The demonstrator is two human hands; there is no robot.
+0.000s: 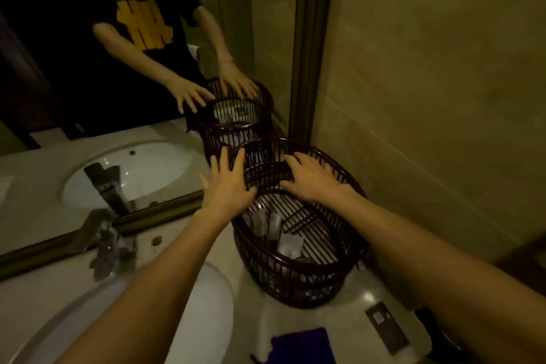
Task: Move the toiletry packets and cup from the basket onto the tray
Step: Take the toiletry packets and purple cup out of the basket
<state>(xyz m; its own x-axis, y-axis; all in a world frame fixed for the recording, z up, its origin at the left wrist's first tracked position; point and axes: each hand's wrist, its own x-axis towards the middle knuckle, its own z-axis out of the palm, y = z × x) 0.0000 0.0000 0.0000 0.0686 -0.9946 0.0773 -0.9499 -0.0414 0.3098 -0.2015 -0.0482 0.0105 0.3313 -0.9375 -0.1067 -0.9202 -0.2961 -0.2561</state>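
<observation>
A dark slatted basket (322, 263) stands on the counter in the corner by the mirror and the wall. Inside it lie pale toiletry packets (291, 244) and small upright tubes (273, 224); a dark round thing near the front of its floor is too dim to identify. My left hand (229, 186) rests with spread fingers on the basket's far left rim. My right hand (313, 177) lies flat over the far rim, fingers spread. Neither hand holds anything. No tray is clearly visible.
A white sink basin (204, 313) lies left of the basket, with a metal faucet (109, 242) at the mirror's base. A purple cloth (301, 346) and a dark flat packet (387, 328) lie on the counter in front. The tiled wall closes the right side.
</observation>
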